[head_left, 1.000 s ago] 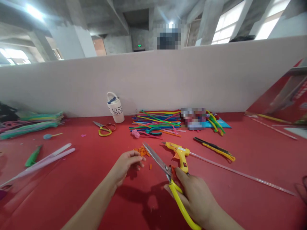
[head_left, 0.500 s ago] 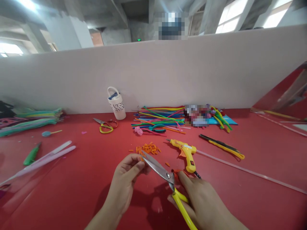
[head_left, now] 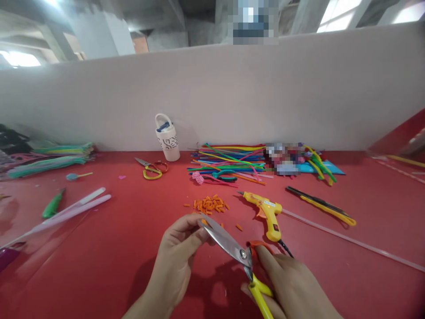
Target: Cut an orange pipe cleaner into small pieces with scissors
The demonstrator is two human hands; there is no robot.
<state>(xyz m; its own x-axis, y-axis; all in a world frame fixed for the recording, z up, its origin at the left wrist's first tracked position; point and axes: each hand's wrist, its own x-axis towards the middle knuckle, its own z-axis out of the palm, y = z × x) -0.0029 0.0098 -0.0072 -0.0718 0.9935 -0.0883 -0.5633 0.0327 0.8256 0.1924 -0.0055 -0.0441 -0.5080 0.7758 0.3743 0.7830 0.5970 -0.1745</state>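
My left hand (head_left: 181, 257) pinches a short orange piece (head_left: 203, 222), probably pipe cleaner, between thumb and forefinger; most of it is hidden by the fingers. In my right hand (head_left: 292, 283) are scissors (head_left: 226, 241) with one yellow and one red handle. Their blades are slightly apart, with the tips at the orange piece by my left fingertips. Just beyond lies a pile of short orange cuttings (head_left: 210, 204), and a single orange cutting (head_left: 239, 227) rests to its right.
A yellow glue gun (head_left: 267, 212) with a long clear glue stick lies right of the pile. Pipe cleaners (head_left: 229, 161) are heaped by the white partition (head_left: 212, 97). A white cup (head_left: 168, 141), other scissors (head_left: 152, 170) and a green tool (head_left: 53, 204) are to the left.
The view has shifted, so the table things appear farther right. Both hands stay close together, with the scissor tips still at my left fingertips. An orange cutting now shows beside the blade.
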